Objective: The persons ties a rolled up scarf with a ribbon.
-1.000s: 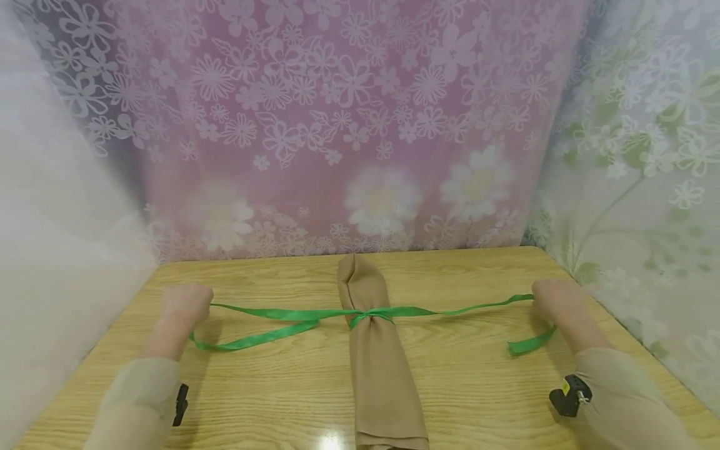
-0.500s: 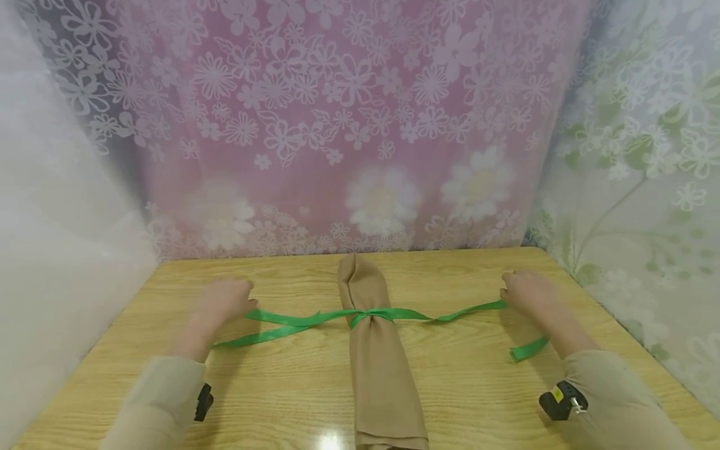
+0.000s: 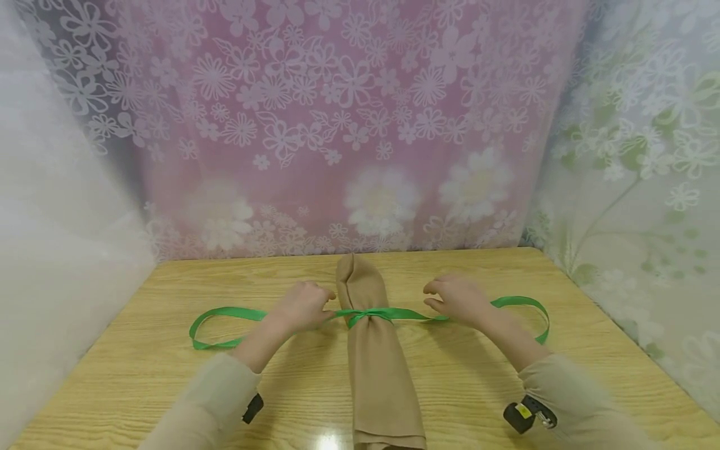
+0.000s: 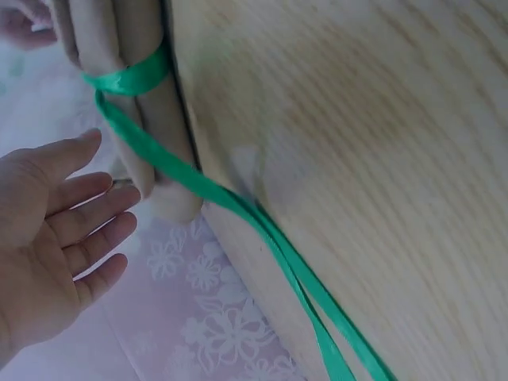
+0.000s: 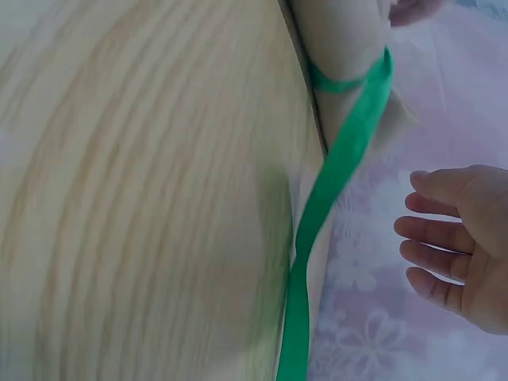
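A rolled brown cloth (image 3: 382,381) lies lengthwise on the table, cinched near its far end by a green ribbon (image 3: 388,313) knotted on top. The ribbon's tails run out to both sides and loop on the wood. My left hand (image 3: 304,306) hovers just left of the knot, fingers spread and relaxed, as the left wrist view shows with nothing in the palm (image 4: 55,230). To the right of the cloth, my right hand (image 3: 458,301) is over the other tail, its fingers (image 5: 432,232) loosely extended and apart from the ribbon.
The wooden table (image 3: 270,387) reaches back to a pink flowered curtain (image 3: 360,125). Pale sheeting hangs along the left, and a green-flowered curtain (image 3: 647,187) along the right. Black cameras (image 3: 520,417) are strapped at both wrists.
Both hands have let go of the ribbon tails and moved inward toward the knot. The tails, stretched out earlier, now lie slack in loops. The cloth has stayed in place.
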{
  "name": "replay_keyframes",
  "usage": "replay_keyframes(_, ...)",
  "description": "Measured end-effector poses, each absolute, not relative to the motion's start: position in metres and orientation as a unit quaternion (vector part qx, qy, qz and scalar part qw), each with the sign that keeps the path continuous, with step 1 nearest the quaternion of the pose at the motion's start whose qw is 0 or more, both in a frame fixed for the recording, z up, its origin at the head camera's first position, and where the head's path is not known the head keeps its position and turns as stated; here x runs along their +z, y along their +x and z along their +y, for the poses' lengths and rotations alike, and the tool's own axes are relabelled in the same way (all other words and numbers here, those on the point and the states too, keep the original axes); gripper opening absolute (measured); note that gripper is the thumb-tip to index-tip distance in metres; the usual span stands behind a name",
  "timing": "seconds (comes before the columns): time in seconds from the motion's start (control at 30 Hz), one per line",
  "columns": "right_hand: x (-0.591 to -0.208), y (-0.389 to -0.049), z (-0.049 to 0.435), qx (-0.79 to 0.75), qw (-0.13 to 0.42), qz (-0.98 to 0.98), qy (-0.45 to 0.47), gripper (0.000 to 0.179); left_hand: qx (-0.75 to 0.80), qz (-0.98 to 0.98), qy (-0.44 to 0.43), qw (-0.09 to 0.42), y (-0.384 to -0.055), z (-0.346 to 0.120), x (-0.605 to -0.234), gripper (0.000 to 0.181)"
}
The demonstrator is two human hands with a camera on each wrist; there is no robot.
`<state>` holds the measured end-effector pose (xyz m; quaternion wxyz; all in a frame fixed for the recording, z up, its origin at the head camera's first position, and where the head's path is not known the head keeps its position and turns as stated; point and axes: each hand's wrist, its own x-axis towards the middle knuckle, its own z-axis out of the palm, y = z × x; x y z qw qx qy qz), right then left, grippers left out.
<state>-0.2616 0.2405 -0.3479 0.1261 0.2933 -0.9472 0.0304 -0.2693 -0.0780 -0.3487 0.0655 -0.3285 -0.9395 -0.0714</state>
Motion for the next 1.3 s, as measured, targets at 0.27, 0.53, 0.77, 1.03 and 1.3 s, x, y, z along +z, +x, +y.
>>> replay_keyframes(0.27, -0.364, -0.263, 0.203, 0.059, 0.075, -0.940, 0.327, 0.027, -0.045, -0.936, -0.342, 0.063, -0.271, -0.061, -0.361, 0.021)
replay_keyframes(0.53, -0.377, -0.270, 0.191, 0.155, -0.008, -0.935, 0.318, 0.006, -0.111, -0.929, -0.350, 0.043, -0.271, -0.056, -0.364, 0.011)
replay_keyframes(0.77, -0.377, -0.276, 0.196, 0.206, -0.039, -0.927, 0.311, 0.013, -0.155, -0.926, -0.344, 0.023, -0.273, -0.061, -0.364, 0.015)
replay_keyframes(1.03, -0.368, -0.277, 0.197, 0.183, -0.011, -0.927, 0.328, 0.014, -0.153, -0.923, -0.354, 0.007, -0.273, -0.063, -0.359, 0.019)
replay_keyframes(1.3, -0.363, -0.278, 0.196, 0.160, -0.011, -0.931, 0.328, 0.010, -0.114, -0.918, -0.378, 0.032, -0.275, -0.065, -0.358, 0.011)
